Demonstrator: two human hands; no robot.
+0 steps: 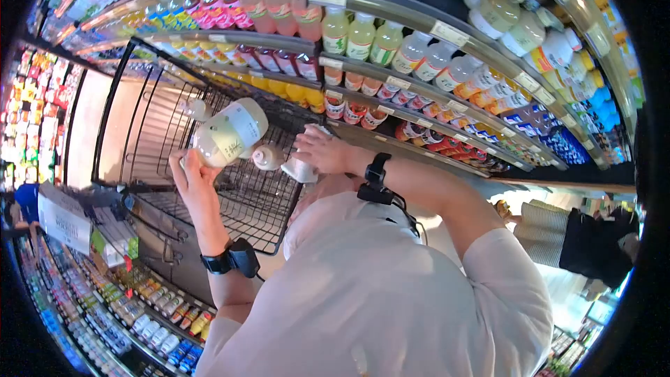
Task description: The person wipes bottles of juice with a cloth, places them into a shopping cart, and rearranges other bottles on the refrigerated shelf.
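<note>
A large clear bottle of pale cloudy drink (230,132), with a white and green label, lies tilted over the shopping cart (241,199). My left hand (193,178) is closed around its neck end. On the cart's right side, my right hand (322,150) lies over a white object (300,169), its fingers curved on it; the object's kind is mostly hidden. Between my hands, a smaller pale bottle (266,158) is in the cart. Behind the large bottle, another pale bottle (196,109) shows in part.
Shelves of bottled drinks (359,38) stand beyond the cart, with a price-tag rail (447,31) along their edges. A printed box (64,216) is at the left, near more stocked shelves (153,307). Another person (593,244) is at the right.
</note>
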